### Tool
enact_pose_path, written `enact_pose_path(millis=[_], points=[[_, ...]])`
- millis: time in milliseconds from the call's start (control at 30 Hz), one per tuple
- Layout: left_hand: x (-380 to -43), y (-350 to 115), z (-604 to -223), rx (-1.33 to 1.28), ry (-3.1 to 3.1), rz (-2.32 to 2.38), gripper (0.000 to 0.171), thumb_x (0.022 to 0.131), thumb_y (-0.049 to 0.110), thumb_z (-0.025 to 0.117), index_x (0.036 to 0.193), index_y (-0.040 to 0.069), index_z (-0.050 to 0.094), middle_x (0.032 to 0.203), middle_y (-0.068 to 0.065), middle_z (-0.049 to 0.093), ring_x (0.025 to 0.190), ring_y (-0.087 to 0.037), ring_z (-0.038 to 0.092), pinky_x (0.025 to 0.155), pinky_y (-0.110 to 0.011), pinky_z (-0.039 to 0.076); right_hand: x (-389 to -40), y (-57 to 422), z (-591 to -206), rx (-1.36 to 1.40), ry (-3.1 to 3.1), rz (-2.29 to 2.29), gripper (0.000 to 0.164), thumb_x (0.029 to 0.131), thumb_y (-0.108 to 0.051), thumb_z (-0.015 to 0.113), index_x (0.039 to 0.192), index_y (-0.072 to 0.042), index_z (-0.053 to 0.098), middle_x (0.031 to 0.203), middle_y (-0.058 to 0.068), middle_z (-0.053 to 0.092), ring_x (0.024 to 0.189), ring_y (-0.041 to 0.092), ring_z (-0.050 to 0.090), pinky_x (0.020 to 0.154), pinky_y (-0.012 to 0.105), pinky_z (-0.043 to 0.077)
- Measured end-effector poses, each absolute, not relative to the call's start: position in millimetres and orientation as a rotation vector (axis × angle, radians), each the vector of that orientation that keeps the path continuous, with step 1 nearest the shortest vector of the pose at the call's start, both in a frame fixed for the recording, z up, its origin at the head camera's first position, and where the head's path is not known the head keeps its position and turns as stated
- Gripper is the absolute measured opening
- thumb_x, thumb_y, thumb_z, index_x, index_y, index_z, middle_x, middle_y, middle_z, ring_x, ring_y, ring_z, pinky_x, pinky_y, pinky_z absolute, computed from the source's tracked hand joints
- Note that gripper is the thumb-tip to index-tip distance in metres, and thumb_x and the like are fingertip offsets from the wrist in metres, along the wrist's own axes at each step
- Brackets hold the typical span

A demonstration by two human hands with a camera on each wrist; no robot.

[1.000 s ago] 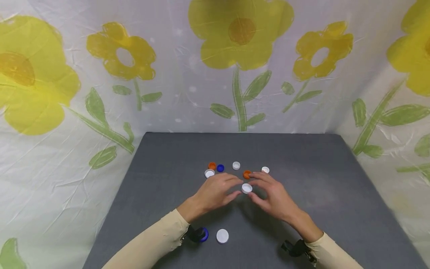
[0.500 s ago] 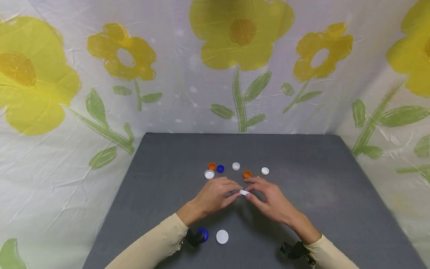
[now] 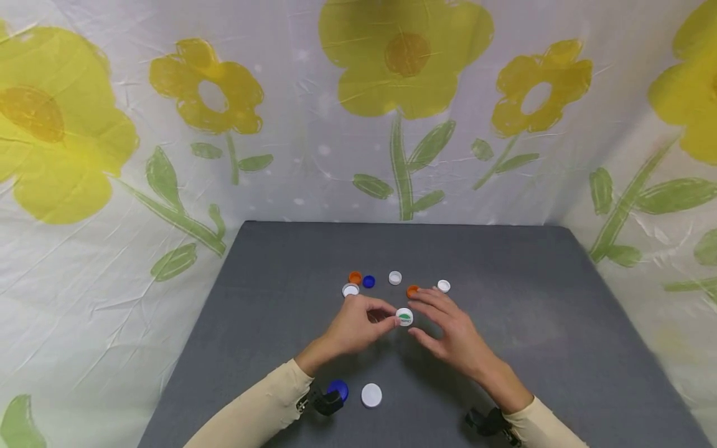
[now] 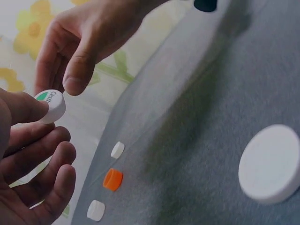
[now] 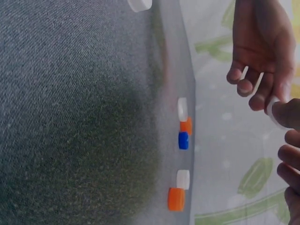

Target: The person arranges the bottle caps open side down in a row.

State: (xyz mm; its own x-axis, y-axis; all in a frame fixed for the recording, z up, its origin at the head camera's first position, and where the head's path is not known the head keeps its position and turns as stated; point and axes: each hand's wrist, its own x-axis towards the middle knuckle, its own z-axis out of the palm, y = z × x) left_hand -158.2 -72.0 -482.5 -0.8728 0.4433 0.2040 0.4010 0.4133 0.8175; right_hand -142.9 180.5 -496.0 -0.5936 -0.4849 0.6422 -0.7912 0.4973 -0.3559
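Note:
My left hand (image 3: 354,328) pinches a white bottle cap (image 3: 404,317) between thumb and fingers, above the table. Its printed top, with a green mark and dark lettering, faces up towards the head camera. In the left wrist view the same cap (image 4: 56,108) sits under the thumb, with the other fingers loosely bent below. My right hand (image 3: 458,333) is just to the right of the cap, fingers and thumb spread apart and holding nothing. In the right wrist view its thumb (image 5: 287,113) covers part of the cap.
Beyond the hands lie several caps: orange (image 3: 355,277), blue (image 3: 368,282) and white (image 3: 394,277) ones, with another orange cap (image 3: 412,291) partly behind the right fingers. Nearer are a large white cap (image 3: 371,395) and a blue cap (image 3: 338,390), partly hidden by the left wrist camera.
The white cap has turned over from its hollow side, through edge-on, to its printed top. My right fingers have come away from it; the left hand keeps its pinch.

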Motion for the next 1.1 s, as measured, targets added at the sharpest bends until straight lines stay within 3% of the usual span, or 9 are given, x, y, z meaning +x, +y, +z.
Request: enact_pose_path(millis=[267, 467, 633, 867, 967, 1100], points=[[-157.7, -71.2, -485.5, 0.661, 2.486, 1.571, 0.015, 0.097, 0.024, 0.084, 0.102, 0.011, 0.087, 0.093, 0.001, 0.083, 0.079, -0.003, 0.069, 0.073, -0.023, 0.057, -141.1, 179.0, -494.0, 1.079, -2.272, 0.838, 0.050, 0.087, -0.014, 0.093, 0.134, -0.006, 0.076, 0.140, 0.016, 0.073, 0.135, 0.036, 0.065, 0.132, 0.043, 0.033], [-153.4, -68.8, -484.9, 0.750, 2.552, 1.488, 0.018, 0.099, 0.023, 0.080, 0.110, 0.009, 0.085, 0.092, 0.000, 0.083, 0.074, -0.001, 0.069, 0.069, -0.022, 0.057, -140.2, 179.5, -496.2, 1.073, -2.273, 0.826, 0.045, 0.084, -0.012, 0.094, 0.125, -0.004, 0.079, 0.136, 0.017, 0.074, 0.132, 0.036, 0.067, 0.134, 0.036, 0.028], [-151.2, -68.2, -488.5, 1.016, 2.707, 1.399, 0.023, 0.095, 0.015, 0.082, 0.118, 0.008, 0.083, 0.099, -0.004, 0.084, 0.075, -0.005, 0.072, 0.067, -0.029, 0.063, -139.2, 180.3, -497.1, 1.058, -2.231, 0.853, 0.044, 0.081, -0.008, 0.095, 0.122, -0.003, 0.080, 0.135, 0.017, 0.075, 0.128, 0.041, 0.069, 0.132, 0.034, 0.031], [-148.0, -66.7, -488.5, 1.363, 2.956, 1.087, 0.026, 0.093, 0.020, 0.088, 0.117, 0.012, 0.083, 0.110, 0.000, 0.084, 0.084, -0.010, 0.075, 0.078, -0.022, 0.060, -130.5, 182.7, -493.9, 1.026, -2.296, 0.858, 0.042, 0.079, -0.006, 0.095, 0.118, -0.004, 0.082, 0.135, 0.016, 0.075, 0.127, 0.042, 0.069, 0.132, 0.026, 0.027], [-145.6, -66.8, -487.9, 1.418, 2.991, 0.990, 0.026, 0.092, 0.023, 0.090, 0.116, 0.013, 0.083, 0.109, 0.001, 0.084, 0.087, -0.009, 0.076, 0.079, -0.024, 0.061, -126.4, 183.6, -492.7, 1.027, -2.339, 0.806, 0.039, 0.080, -0.010, 0.095, 0.116, -0.005, 0.082, 0.133, 0.016, 0.075, 0.126, 0.039, 0.070, 0.130, 0.035, 0.037], [-142.4, -67.7, -487.6, 1.495, 2.965, 0.799, 0.026, 0.093, 0.028, 0.090, 0.115, 0.015, 0.084, 0.109, 0.004, 0.084, 0.094, -0.010, 0.077, 0.084, -0.028, 0.062, -118.2, 184.0, -492.8, 1.050, -2.405, 0.704, 0.038, 0.079, -0.016, 0.097, 0.114, -0.006, 0.083, 0.131, 0.015, 0.076, 0.127, 0.039, 0.071, 0.116, 0.055, 0.051]])
